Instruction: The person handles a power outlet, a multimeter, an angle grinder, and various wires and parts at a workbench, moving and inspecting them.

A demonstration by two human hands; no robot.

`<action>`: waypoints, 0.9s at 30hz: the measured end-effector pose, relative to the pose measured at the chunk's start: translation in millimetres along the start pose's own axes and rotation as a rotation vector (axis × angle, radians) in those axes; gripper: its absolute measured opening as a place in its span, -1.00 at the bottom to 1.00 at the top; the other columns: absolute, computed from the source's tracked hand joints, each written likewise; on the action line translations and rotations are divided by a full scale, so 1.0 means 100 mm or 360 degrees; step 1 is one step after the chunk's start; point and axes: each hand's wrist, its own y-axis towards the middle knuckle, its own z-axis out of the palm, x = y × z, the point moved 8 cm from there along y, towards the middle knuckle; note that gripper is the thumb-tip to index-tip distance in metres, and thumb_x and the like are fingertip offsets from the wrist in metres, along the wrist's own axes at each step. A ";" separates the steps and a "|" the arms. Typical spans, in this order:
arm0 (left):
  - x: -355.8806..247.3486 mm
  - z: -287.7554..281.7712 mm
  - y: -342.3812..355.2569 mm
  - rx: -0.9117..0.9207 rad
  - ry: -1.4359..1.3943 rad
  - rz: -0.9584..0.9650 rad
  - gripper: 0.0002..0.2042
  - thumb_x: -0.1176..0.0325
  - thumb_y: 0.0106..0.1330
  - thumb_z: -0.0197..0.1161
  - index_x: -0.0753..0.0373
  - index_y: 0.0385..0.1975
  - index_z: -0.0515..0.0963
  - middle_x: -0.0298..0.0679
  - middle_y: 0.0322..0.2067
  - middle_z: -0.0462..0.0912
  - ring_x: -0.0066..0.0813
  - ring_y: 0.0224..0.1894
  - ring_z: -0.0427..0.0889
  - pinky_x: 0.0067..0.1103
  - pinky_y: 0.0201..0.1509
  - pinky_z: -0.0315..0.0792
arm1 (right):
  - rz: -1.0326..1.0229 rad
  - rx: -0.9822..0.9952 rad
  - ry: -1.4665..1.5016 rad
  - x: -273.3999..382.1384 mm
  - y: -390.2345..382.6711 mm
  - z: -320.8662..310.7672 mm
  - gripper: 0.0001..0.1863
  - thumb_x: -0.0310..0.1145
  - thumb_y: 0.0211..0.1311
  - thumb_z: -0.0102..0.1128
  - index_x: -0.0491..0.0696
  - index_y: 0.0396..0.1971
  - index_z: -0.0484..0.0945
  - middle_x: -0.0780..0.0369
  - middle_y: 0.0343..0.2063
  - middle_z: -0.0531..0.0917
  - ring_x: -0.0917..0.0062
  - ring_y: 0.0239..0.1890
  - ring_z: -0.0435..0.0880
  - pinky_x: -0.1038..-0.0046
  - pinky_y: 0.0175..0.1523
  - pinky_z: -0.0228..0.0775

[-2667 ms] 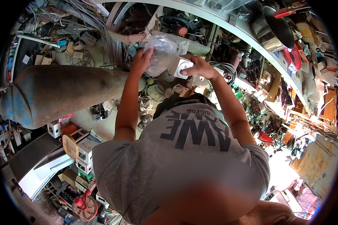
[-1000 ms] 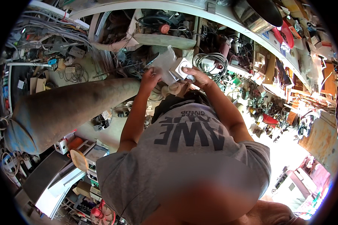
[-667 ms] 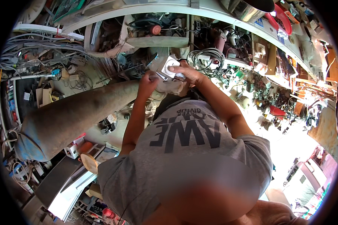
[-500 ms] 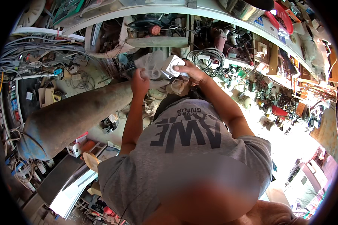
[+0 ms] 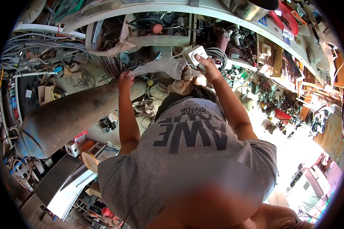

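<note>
- As the left hand [image 5: 126, 79] pinches one end of a clear plastic bag [image 5: 164, 68], the right hand [image 5: 210, 70] grips a white square-faced box [image 5: 195, 51], thumb against its face.
- The bag stretches between the two hands, its right end close to the box.
- Just beyond the right hand sits a coil of gray cable [image 5: 222, 57].
- On the left runs a large brown cylinder [image 5: 76, 114], blue at one end.
- Far right, a metal pot [image 5: 252, 10] stands beside a red basket [image 5: 288, 19].

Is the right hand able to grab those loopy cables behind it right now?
Probably not: the right hand is full, holding the white box, which seems to hide some of the cables.
</note>
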 end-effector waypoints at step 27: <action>-1.81 -0.48 -2.48 -0.1354 0.0547 0.2257 -0.68 0.27 0.45 -0.13 0.39 0.01 0.32 -0.07 -0.05 0.48 -0.32 -0.04 0.50 -0.35 0.10 0.37 | -0.0107 0.0112 -0.0334 -0.07 0.01 0.24 -0.46 -0.14 0.04 0.41 -0.22 -0.09 0.50 0.22 -0.23 0.64 0.58 -0.20 0.59 0.53 0.00 0.36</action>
